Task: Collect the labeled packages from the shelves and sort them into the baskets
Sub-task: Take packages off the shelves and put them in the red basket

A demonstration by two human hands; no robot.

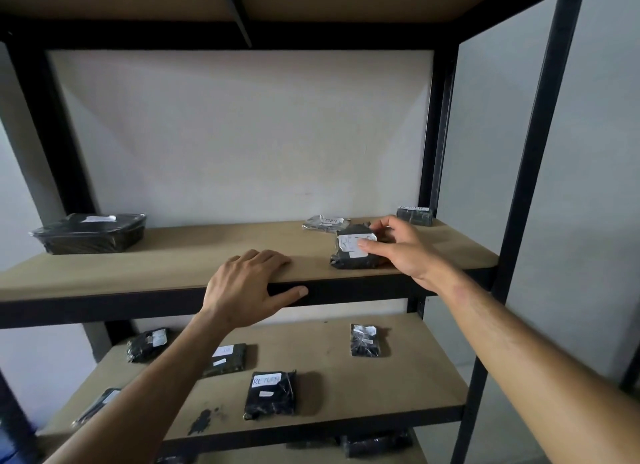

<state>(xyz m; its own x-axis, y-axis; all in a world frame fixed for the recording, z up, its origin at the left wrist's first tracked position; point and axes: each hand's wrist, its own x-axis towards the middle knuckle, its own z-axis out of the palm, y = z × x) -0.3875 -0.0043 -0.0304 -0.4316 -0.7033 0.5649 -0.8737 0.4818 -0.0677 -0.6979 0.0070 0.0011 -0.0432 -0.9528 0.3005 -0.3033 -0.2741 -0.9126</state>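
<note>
Her bare forearms reach up to the upper shelf (173, 255). The left hand (242, 283) lies flat on its front edge, fingers relaxed, thumb along the black rail. Just right of those fingers, the right hand (401, 248) pinches a black labeled package (349, 255), tilted up off the board.

A bare storeroom, by the look of it: a black metal rack (533, 151) with plain board shelves (207, 252) stands against a blank pale wall (242, 134). Black wrapped packages (272, 394) (white handwritten labels, one perhaps reading "RETURN") lie scattered across the shelves.
</note>
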